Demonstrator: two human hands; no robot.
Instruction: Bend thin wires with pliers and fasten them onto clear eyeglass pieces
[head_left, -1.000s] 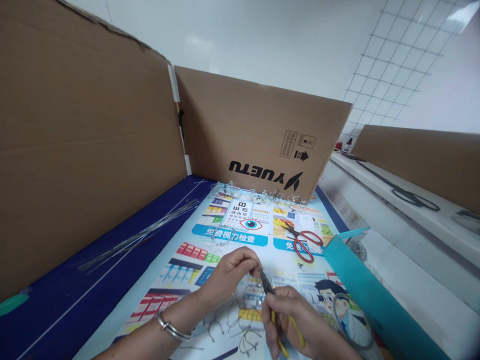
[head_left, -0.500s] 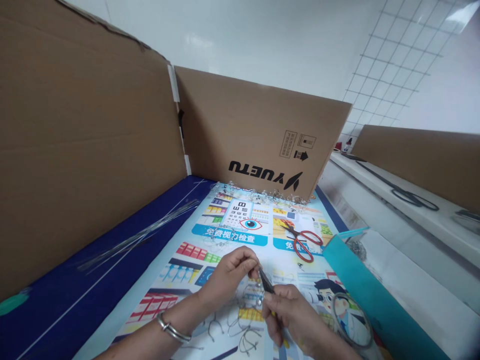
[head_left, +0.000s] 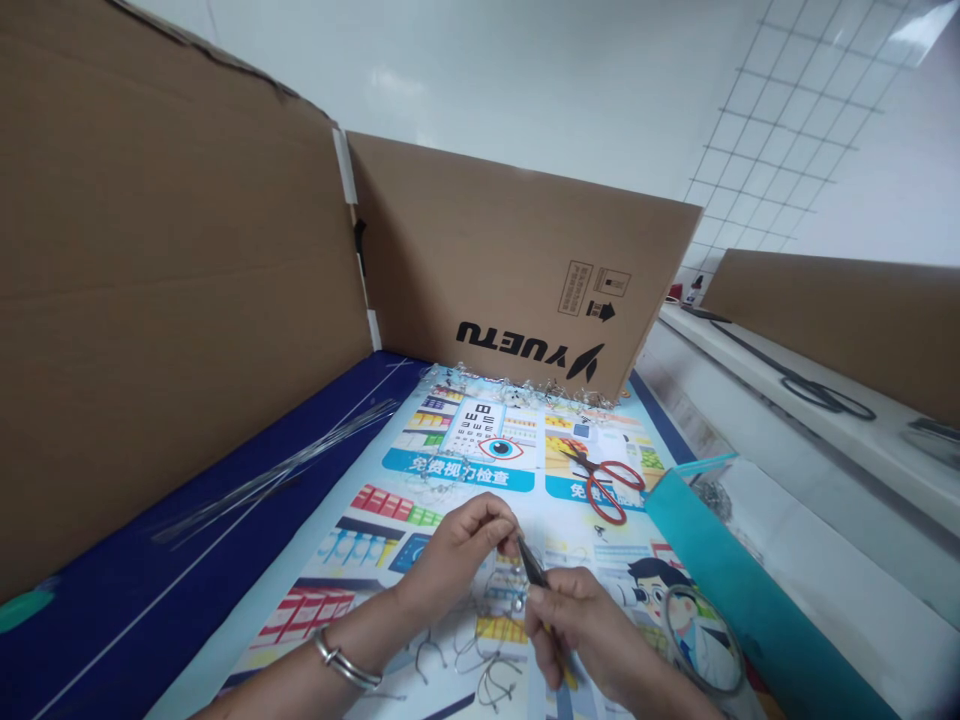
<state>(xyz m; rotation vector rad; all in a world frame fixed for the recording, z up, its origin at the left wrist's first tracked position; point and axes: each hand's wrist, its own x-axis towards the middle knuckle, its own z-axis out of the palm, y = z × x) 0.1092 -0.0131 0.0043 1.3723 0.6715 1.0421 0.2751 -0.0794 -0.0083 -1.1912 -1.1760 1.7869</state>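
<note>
Here, pliers (head_left: 533,566) jut forward from the right grip (head_left: 574,612).

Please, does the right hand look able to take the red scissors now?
Probably not: the right hand holds pliers. Otherwise, the way to the red scissors looks free, nothing tall between.

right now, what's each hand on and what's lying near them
Right hand gripping pliers; left hand pinched at their tips, piece too small to tell. Loose wires below, red-handled scissors beyond.
</note>
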